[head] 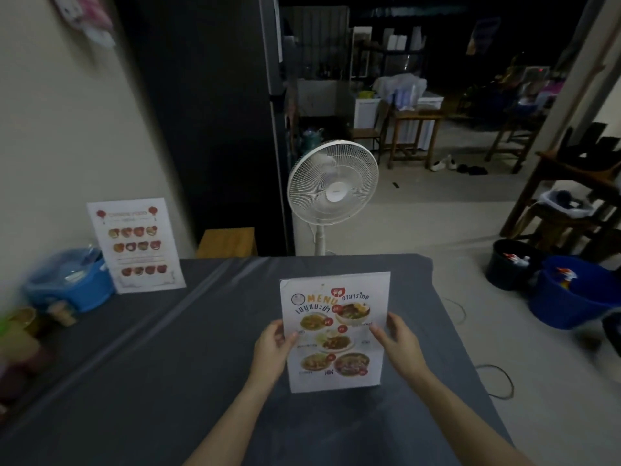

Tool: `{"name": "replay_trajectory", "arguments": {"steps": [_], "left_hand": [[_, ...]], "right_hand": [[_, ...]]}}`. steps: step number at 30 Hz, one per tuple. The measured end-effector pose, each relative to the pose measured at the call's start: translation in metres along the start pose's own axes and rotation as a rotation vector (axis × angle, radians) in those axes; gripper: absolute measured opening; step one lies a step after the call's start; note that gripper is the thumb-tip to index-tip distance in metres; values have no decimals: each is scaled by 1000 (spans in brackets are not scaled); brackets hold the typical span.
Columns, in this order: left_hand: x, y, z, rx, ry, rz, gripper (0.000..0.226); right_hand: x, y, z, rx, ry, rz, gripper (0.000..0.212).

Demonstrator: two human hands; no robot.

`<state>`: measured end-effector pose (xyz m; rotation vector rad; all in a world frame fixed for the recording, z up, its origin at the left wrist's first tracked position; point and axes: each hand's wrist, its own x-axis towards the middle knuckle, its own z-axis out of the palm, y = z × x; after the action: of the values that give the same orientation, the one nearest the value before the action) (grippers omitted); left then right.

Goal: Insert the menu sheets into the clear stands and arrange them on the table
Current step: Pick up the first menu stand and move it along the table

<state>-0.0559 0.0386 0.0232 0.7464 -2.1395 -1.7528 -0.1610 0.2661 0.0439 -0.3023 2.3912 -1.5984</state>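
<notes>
Menu sheet with "MENU" heading and five food photos [334, 332], white paper seemingly in a clear stand, stands upright near the middle of the grey-clothed table [141, 364]. Your left hand [272, 348] pinches its left edge; your right hand [400, 341] grips its right edge, thumb on the front. Second white menu with red lanterns and rows of dishes [136, 245] stands at the table's far left, just beside a blue plastic tub [72, 284]. White pedestal fan [332, 190] stands beyond the table's far edge.
</notes>
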Motion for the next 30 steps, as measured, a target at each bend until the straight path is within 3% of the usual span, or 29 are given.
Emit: {"name": "replay_trajectory", "arguments": {"steps": [6, 20, 30], "left_hand": [[7, -4, -1, 16, 43, 38, 7], [30, 4, -9, 29, -47, 126, 8], [93, 66, 23, 112, -109, 225, 10]], "right_hand": [[13, 12, 3, 50, 60, 23, 14], [22, 0, -1, 2, 110, 4, 18], [80, -34, -53, -86, 194, -41, 22]]}}
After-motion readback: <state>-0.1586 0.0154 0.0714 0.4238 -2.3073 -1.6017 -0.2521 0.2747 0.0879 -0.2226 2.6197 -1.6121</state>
